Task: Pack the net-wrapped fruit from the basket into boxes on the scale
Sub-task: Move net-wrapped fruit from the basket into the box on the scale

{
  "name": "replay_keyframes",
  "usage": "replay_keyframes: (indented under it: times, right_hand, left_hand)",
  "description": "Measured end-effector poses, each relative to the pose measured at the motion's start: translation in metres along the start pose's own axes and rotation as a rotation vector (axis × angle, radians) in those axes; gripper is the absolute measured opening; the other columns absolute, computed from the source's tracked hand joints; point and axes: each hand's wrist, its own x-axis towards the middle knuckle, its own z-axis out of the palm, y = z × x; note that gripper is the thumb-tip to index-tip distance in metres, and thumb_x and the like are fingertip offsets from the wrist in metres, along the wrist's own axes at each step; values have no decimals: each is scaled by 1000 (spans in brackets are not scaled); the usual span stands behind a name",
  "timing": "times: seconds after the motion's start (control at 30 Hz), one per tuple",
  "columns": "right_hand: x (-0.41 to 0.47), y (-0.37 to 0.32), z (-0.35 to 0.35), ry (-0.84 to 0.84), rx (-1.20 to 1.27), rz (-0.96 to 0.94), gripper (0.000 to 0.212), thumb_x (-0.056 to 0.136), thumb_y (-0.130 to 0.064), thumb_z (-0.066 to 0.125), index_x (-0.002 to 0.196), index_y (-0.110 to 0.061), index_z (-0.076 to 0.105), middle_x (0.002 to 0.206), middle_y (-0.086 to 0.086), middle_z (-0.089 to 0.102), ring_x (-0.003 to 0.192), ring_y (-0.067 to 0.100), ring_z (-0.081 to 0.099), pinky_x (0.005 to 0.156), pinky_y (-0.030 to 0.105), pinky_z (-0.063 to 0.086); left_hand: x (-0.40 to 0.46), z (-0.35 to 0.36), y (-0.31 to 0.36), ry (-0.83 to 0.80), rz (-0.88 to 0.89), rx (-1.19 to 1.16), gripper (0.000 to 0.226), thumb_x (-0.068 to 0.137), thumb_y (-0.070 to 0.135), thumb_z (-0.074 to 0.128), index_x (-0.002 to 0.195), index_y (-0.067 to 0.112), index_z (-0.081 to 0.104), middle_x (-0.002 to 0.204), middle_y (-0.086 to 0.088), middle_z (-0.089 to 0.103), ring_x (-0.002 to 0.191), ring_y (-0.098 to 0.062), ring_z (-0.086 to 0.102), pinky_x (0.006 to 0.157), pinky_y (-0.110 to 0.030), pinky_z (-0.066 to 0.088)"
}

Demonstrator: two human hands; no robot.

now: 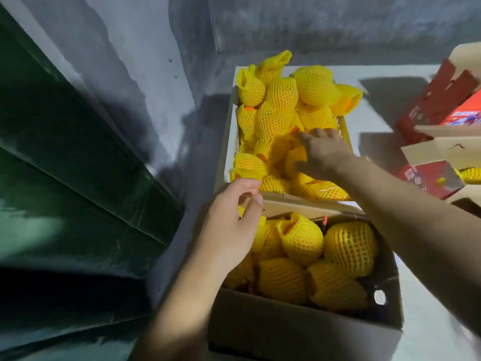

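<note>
Yellow-netted fruit (295, 162) sat under the right hand (322, 149), fingers apparently closing round it, left hand (234, 212) loosely curled; lift gently.

No text, number or brand can be read anywhere. The red cartons (440, 100) at the upper right carry white and blue printing, and the smaller red carton (426, 178) below them bears pale marks on its face, but all of it is too blurred and small to make out. The brown box (299, 332) nearest the camera shows no lettering on its visible side.
</note>
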Motion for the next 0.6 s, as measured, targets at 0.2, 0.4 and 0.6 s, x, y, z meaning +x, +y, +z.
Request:
replay_keyframes:
  times: [0.2, 0.4, 0.6]
  right_hand:
    - [49, -56, 9, -26, -467, -453, 75, 103, -26, 55, 163, -38, 12, 167, -2, 23, 146, 32, 25, 114, 46, 31]
    - [55, -63, 32, 107, -579, -372, 49, 102, -22, 51, 150, -23, 40, 139, 5, 33, 129, 31, 35, 104, 42, 34]
    - [37, -35, 4, 191, -286, -450, 83, 67, -54, 84, 130, -15, 48, 142, 11, 31, 128, 37, 29, 100, 51, 33]
  left_hand:
    - [14, 7, 0, 22, -51, 125, 28, 106, 38, 55, 131, 48, 61, 120, 30, 63, 113, 16, 54, 80, -1, 39]
    - [14, 10, 3, 25, -44, 125, 30, 105, 34, 57, 134, 40, 64, 106, 34, 54, 106, 32, 40, 81, 9, 31]
    - [10, 11, -1, 16, -30, 70, 28, 106, 33, 58, 133, 38, 64, 116, 25, 62, 116, 19, 46, 83, 5, 36]
